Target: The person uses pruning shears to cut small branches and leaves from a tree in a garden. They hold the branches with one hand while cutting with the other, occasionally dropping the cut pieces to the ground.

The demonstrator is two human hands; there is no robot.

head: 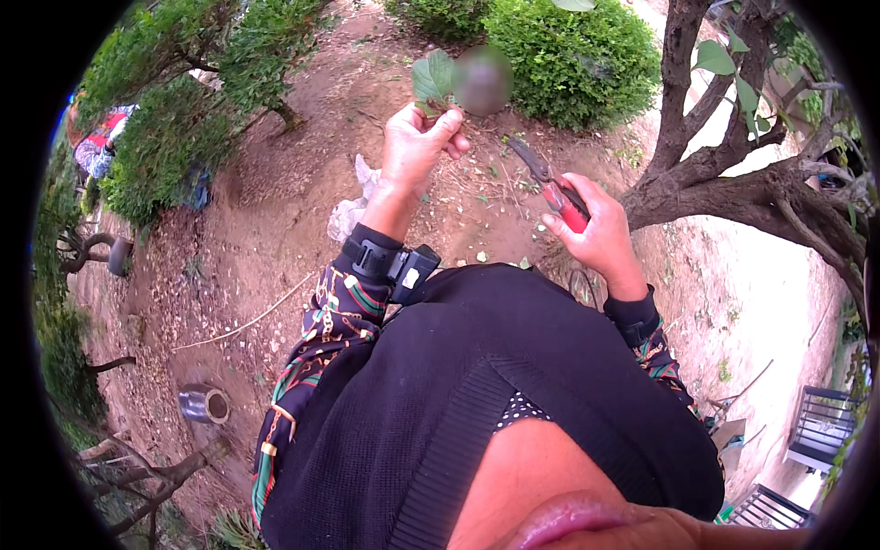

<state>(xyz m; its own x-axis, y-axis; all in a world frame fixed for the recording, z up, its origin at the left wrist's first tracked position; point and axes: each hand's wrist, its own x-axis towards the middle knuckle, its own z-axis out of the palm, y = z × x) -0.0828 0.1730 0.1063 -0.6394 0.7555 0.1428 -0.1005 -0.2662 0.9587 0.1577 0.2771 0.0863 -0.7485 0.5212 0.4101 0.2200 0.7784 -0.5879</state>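
My left hand (425, 141) pinches a leafy sprig between thumb and fingers, and its broad green leaf (433, 74) stands up above the fingertips. Red-handled pruning shears (562, 205) are gripped in my right hand (597, 223). Their dark blades point up and left, apart from the sprig. A round blurred patch beside the leaf hides what lies there. A crumpled whitish plastic bag (349, 214) lies on the soil behind my left wrist.
A thick forked tree trunk (722, 196) rises close to my right. Clipped green bushes (574, 62) stand ahead, with a shrub (165, 148) and a partly hidden person (103, 144) at left. On the ground lie a dark glazed pot (204, 403) and a thin stick (247, 322).
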